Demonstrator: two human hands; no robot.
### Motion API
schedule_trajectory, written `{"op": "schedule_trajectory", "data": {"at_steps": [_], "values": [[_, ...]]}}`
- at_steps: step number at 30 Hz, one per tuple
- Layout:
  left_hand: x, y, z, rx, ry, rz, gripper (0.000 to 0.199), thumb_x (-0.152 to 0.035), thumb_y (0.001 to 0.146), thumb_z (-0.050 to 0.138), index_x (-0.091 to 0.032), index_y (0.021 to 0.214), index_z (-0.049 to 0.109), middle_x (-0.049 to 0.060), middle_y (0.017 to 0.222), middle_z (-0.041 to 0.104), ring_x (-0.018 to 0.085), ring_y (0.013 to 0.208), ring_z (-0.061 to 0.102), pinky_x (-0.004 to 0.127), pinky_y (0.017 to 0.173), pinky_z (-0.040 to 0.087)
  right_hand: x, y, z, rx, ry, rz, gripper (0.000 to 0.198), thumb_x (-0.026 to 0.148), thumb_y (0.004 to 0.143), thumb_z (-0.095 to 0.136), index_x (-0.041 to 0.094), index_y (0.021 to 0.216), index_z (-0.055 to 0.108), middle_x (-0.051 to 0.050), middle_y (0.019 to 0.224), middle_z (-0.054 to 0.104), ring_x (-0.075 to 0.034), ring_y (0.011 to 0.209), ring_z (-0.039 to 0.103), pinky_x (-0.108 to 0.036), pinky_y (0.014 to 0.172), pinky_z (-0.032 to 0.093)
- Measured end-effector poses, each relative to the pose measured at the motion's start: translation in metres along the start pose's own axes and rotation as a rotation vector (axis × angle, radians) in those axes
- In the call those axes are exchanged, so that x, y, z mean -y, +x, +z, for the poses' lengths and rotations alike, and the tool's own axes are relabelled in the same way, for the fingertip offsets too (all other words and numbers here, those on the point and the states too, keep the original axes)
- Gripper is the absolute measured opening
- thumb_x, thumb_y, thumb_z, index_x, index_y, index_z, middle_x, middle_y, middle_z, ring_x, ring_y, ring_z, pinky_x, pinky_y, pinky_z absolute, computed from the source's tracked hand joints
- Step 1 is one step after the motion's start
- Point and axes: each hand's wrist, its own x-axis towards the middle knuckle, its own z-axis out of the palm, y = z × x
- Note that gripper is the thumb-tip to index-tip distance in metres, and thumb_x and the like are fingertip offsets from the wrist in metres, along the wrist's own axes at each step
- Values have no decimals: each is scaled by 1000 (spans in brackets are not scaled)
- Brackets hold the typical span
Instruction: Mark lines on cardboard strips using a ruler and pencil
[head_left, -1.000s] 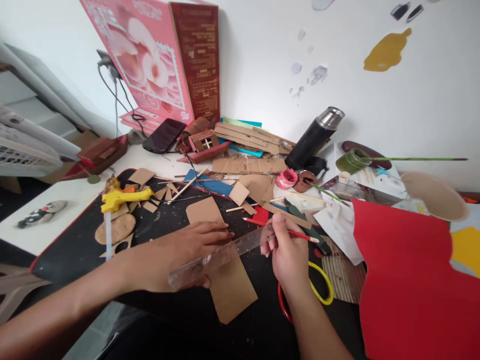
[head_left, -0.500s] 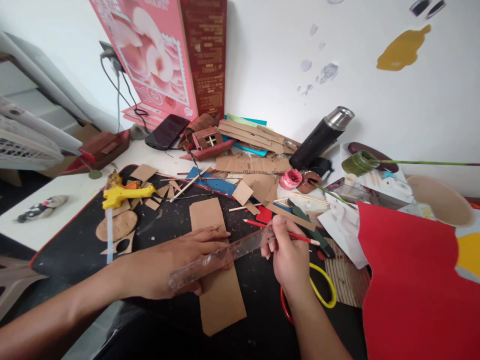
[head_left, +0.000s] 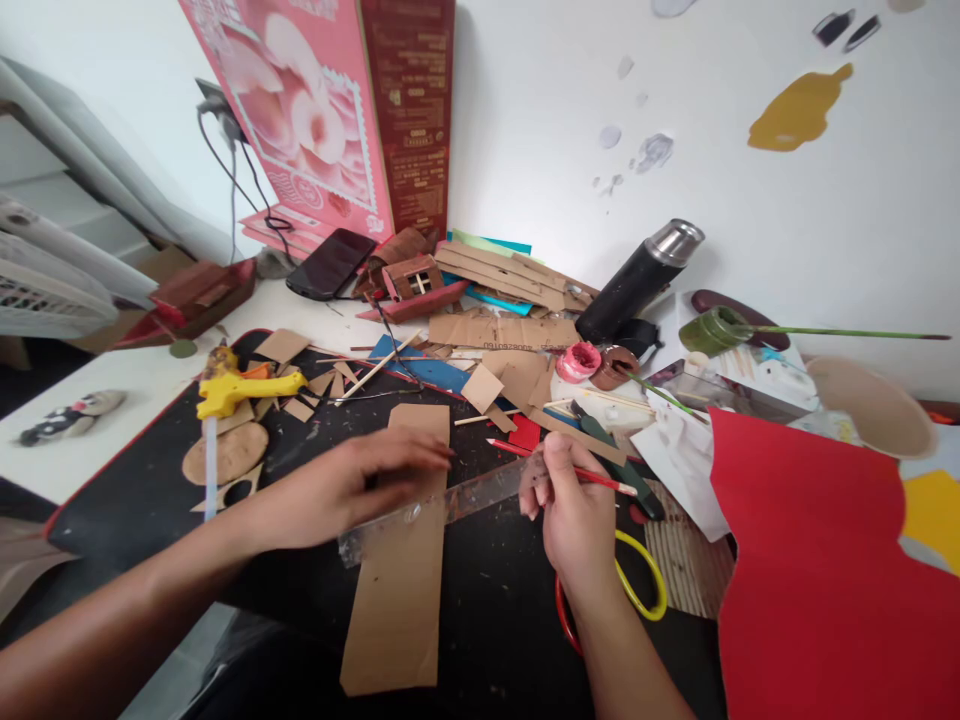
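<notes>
A long cardboard strip [head_left: 397,625] lies on the black mat in front of me. My left hand [head_left: 364,480] hovers over its upper part, fingers stretched out and slightly blurred, holding nothing. Between the thumb and fingers of my right hand [head_left: 581,525] is one end of a clear, smudged plastic ruler [head_left: 480,497], which slants across the strip toward my left hand. That same hand also grips a red pencil [head_left: 611,482], its point toward the left. By my right wrist show a yellow loop [head_left: 654,580] and a red loop, like scissor handles.
A yellow glue gun [head_left: 244,388] stands at left near cardboard scraps. Behind are a small model house [head_left: 411,280], stacked cardboard strips [head_left: 502,272] and a leaning black flask [head_left: 637,280]. Open paint jars [head_left: 579,362] sit mid-right. A large red sheet [head_left: 817,580] covers the right side.
My left hand has risen off the cardboard strip. The strip has turned, its near end swinging left. My right hand keeps the ruler and pencil in nearly the same place.
</notes>
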Motion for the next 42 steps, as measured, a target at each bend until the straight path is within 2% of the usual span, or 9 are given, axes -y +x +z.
{"op": "schedule_trajectory", "data": {"at_steps": [2,3,5,12,26,30,34,37,42], "values": [[7,-8,-7,-284,-33,-186,35,-48,113,58,-26,134,76,10,135,81,27,126,77,46,112,63,1,0,0,-9,-30,-14,59,64,93,89,22,65,57,9,48,47,-12,36,57,-21,36,39],[8,-11,-10,-324,-38,-213,41,-52,115,52,-24,135,75,10,130,82,26,120,79,43,105,66,2,0,1,-14,-46,-18,61,66,94,87,22,65,56,9,48,47,-12,35,56,-21,36,39],[7,-19,-13,-310,-34,-227,46,-56,116,50,-25,139,73,7,120,84,25,109,81,39,94,68,3,0,1,-19,-78,-20,60,70,95,84,22,67,58,8,49,48,-12,35,54,-22,37,40],[-5,-29,9,-90,173,-176,36,-53,111,60,-33,135,76,2,119,85,21,105,83,32,93,67,7,1,1,-29,-176,-51,58,73,95,82,22,72,64,7,49,51,-14,39,58,-24,39,44],[23,-45,2,-195,377,-161,42,-58,114,52,-31,131,80,4,122,86,25,106,83,36,96,67,14,4,-9,-168,-348,-304,45,61,105,77,22,84,76,1,61,67,-17,57,67,-29,58,55],[18,-34,12,-218,461,-83,40,-48,117,47,-28,125,80,5,108,84,22,96,81,33,86,64,4,-5,-9,-25,-443,-353,29,47,111,71,23,98,82,-3,73,79,-21,64,75,-31,60,57],[15,-21,17,-208,517,-41,37,-41,118,46,-26,119,80,6,103,81,21,92,76,34,85,60,2,-11,-3,222,-570,-445,10,32,106,77,27,107,86,-8,97,89,-26,80,84,-38,74,66],[16,-14,15,-213,562,-11,37,-38,118,45,-24,119,80,7,106,81,23,95,73,37,88,58,6,-9,0,353,-611,-529,15,27,105,77,28,117,86,-8,99,90,-28,85,86,-40,80,69],[21,-5,14,-258,618,20,39,-35,118,44,-26,118,81,7,103,77,24,96,67,39,88,58,7,-7,0,417,-676,-545,23,26,107,76,28,128,82,-9,109,90,-30,97,87,-43,87,70]]}}
